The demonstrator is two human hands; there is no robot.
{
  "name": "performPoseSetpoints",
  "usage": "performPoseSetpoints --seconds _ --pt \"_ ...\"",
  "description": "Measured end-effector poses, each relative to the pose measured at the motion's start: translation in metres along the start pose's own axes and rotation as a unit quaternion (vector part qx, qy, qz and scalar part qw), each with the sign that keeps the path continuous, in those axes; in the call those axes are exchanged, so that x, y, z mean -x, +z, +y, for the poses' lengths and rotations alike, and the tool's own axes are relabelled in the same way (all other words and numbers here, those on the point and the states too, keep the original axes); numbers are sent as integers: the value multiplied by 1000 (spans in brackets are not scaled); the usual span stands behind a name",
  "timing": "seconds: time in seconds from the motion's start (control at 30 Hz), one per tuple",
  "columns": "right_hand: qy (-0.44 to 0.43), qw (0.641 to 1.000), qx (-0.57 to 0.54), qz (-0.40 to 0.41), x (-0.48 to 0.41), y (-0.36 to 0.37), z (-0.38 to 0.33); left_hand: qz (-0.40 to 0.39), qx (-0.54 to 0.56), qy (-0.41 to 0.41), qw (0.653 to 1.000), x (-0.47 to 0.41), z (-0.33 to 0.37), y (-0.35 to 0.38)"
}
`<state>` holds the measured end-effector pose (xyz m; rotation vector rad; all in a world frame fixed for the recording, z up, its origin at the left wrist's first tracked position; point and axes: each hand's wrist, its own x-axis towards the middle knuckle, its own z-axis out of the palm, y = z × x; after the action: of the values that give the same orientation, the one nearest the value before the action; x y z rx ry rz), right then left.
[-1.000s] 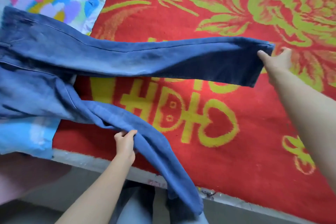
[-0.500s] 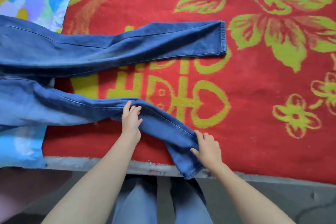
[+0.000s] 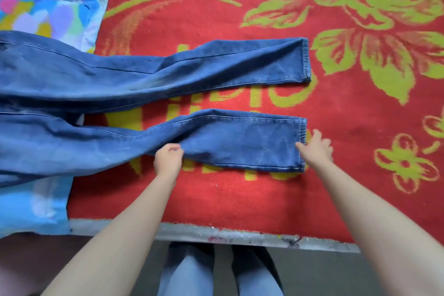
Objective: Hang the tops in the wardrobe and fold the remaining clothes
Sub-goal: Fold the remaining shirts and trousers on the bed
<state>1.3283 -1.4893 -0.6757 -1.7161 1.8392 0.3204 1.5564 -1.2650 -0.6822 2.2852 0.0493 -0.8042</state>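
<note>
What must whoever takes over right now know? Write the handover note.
Hands: left hand pinches the near leg of the jeans at mid-length. The right hand is at that leg's cuff, too blurred to tell if it grips.
Things: the jeans lie flat on the red blanket, with the far leg apart from the near one, cuffs to the right and the waist out of frame. A patterned cloth lies under them.
Done: jeans spread out.
Left: fold the jeans and other clothes; hang the tops. The wardrobe is not in view.
</note>
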Motion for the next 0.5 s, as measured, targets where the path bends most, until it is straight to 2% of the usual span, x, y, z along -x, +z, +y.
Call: performPoseSetpoints --seconds 0.07,0.13,0.17,0.23,0.3,0.4,0.5 --pt "15 997 -75 -32 3 34 5 84 21 -135 987 -12 -31 -14" --pt "54 989 -135 -11 7 56 9 103 151 -239 954 -23 -49 -28" --pt "81 984 -158 19 7 60 11 94 223 -259 935 -29 -53 -35" --pt "139 967 -204 61 5 61 13 67 316 -259 910 -41 -56 -47" --pt "180 954 -237 43 3 53 15 60 358 -247 898 -53 -54 -54" --pt "166 958 -235 24 -6 29 17 52 434 -254 863 -67 -43 -60" --pt "145 956 -245 71 -20 -4 27 70 473 -289 829 -70 -27 -63"
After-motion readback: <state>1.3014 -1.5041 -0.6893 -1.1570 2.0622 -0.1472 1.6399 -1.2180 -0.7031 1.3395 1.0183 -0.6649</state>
